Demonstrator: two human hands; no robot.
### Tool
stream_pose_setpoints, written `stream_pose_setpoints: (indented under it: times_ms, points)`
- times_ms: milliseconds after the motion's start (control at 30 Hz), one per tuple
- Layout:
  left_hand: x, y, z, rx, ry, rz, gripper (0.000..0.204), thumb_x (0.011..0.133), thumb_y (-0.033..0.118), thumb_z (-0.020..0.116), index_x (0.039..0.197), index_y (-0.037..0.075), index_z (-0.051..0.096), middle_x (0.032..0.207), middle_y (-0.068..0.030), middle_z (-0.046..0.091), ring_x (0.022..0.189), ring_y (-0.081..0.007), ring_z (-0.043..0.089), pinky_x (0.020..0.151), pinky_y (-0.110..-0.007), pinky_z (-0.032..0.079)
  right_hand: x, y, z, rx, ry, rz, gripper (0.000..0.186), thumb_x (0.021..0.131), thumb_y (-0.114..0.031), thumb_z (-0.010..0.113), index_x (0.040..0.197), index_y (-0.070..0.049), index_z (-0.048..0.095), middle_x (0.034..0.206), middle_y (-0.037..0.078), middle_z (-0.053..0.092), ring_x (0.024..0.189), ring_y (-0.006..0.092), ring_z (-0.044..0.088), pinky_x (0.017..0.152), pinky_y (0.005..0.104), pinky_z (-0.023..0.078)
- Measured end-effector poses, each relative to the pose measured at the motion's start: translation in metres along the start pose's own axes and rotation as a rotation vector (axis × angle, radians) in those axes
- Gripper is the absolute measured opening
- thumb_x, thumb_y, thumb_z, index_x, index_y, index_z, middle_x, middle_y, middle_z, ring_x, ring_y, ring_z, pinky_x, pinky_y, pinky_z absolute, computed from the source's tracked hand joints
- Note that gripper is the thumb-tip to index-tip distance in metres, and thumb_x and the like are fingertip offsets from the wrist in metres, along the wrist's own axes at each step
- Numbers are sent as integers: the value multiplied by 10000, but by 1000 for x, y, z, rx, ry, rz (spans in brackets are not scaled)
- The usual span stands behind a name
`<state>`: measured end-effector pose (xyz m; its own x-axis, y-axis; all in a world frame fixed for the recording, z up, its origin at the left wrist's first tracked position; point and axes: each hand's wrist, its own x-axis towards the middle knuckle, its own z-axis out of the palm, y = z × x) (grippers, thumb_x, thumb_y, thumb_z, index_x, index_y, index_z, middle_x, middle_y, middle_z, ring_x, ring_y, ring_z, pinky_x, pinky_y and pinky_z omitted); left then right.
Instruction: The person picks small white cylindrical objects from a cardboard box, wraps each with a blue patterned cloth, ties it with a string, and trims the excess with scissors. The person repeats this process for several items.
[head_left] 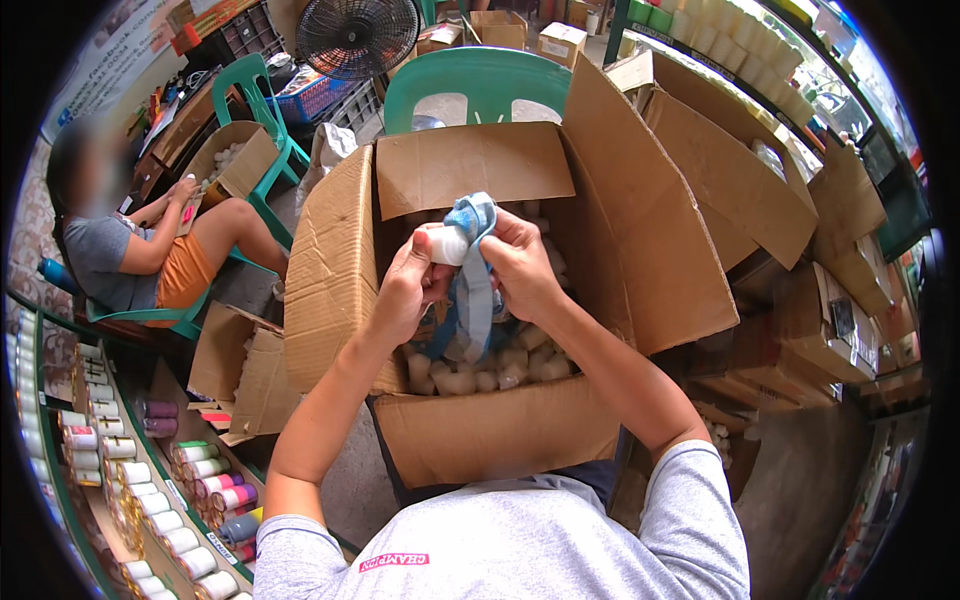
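Over an open cardboard box, my left hand is closed around a short white cylinder that looks like a candle. My right hand pinches a light blue cloth, bunched against the cylinder's right end. The cloth's loose strips hang down into the box. Below both hands lie many small cream-coloured, rounded cylinders in the box. Some of these are hidden by my hands and the cloth.
A green plastic chair stands behind the box. More cardboard boxes are stacked at right. On the left, a seated person handles something beside another box. Shelves of white and coloured cylinders are at lower left; a black fan stands at the back.
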<state>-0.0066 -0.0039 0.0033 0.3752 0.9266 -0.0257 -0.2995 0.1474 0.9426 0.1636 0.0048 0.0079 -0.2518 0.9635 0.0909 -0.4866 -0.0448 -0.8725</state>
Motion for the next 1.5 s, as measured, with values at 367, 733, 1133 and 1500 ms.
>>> stream_pose_setpoints:
  times_ms: [367, 733, 1133, 1500]
  points:
    - [6, 9, -13, -407, -85, -48, 440, 1043, 465, 302, 1101, 80, 507, 857, -19, 551, 473, -51, 288, 474, -206, 270, 8, 13, -43, 367, -102, 184, 411, 924, -282, 656, 1258, -69, 545, 1084, 54, 651, 906, 162, 652, 793, 364, 565]
    - [3, -8, 24, 1246, 323, 538, 399, 771, 219, 756, 1094, 38, 607, 1276, -124, 587, 1095, -301, 622, 875, -382, 514, 8, 22, -7, 27, 105, 6, 368, 933, -313, 662, 1188, -105, 496, 1013, 18, 599, 863, 90, 569, 710, 266, 496]
    - [-3, 0, 27, 1020, 242, 496, 607, 706, 331, 845, 1221, 86, 636, 1110, -83, 602, 988, -210, 614, 728, -297, 488, 15, 39, -37, -239, -63, -138, 251, 973, -281, 512, 1031, -57, 608, 872, -9, 591, 736, 55, 528, 642, 226, 462]
    - [4, 1, 23, 854, 278, 519, 428, 751, 190, 814, 1105, 51, 618, 1110, -67, 611, 778, -163, 615, 610, -251, 452, 5, 20, -38, 207, -150, 162, 294, 929, -250, 628, 1156, -63, 617, 988, 31, 657, 849, 102, 638, 701, 282, 553]
